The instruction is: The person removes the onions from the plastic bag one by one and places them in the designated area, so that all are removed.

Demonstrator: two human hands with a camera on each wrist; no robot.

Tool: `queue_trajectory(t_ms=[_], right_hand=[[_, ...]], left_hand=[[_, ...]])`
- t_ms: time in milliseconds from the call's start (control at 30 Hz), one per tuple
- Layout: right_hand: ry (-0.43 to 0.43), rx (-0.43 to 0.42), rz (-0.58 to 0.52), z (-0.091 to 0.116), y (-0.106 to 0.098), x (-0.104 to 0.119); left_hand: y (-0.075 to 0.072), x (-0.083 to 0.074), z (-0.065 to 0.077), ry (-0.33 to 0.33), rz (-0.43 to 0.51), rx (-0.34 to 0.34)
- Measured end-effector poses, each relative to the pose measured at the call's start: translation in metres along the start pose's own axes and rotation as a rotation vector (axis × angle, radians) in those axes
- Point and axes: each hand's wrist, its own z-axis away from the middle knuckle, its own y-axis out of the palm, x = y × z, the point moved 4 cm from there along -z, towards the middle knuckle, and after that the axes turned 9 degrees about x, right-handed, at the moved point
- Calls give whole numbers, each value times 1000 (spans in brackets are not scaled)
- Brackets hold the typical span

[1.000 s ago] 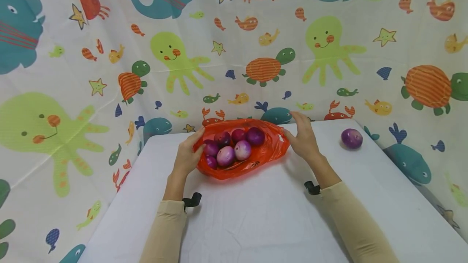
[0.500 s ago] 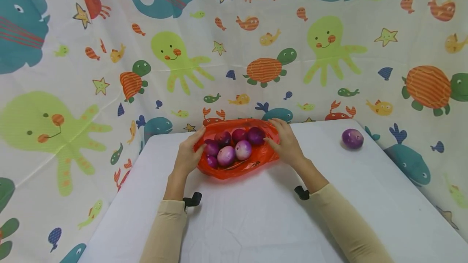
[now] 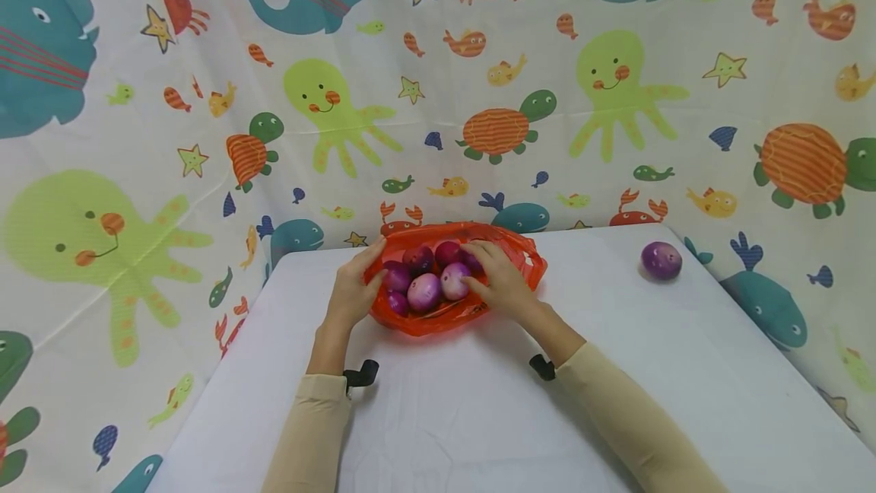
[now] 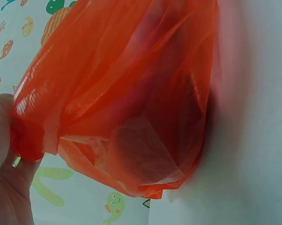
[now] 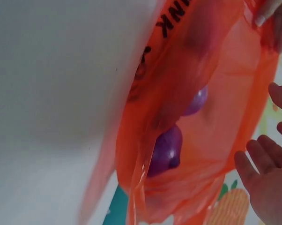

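Note:
A red plastic bag (image 3: 452,326) lies on the table with its mouth open, and several red onions (image 3: 423,293) sit inside. My left hand (image 3: 350,295) grips the bag's left rim; the left wrist view shows the plastic pinched between that hand's fingers and thumb (image 4: 19,183). Above the right part of the bag is my right hand (image 3: 505,284), covering some of the onions in the head view. In the right wrist view its fingers (image 5: 260,154) are spread and hold nothing, with a purple onion (image 5: 166,150) lower in the bag.
One more red onion (image 3: 661,261) lies by itself on the white table (image 3: 465,417), toward the back right. Behind the table hangs a curtain (image 3: 424,143) printed with sea animals.
My right hand has moved left from the bag's right edge to over the onions. The bag's right side stands out past it now. My left hand keeps its hold.

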Motion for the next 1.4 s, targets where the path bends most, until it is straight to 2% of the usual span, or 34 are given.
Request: queue_trajectory(t_ms=[367,733,1067,1400], right_hand=[[-28,204,-8,-21,29,22],[-144,404,-60,-46,56,34],[-192,461,25,-60,72,47],[-202,500,111,-66,85,50]], left_hand=[[0,0,-1,1,1,19],[-2,-2,2,-11,58,63],[-1,-2,1,-27,63,86],[-2,-1,1,-29,58,95]])
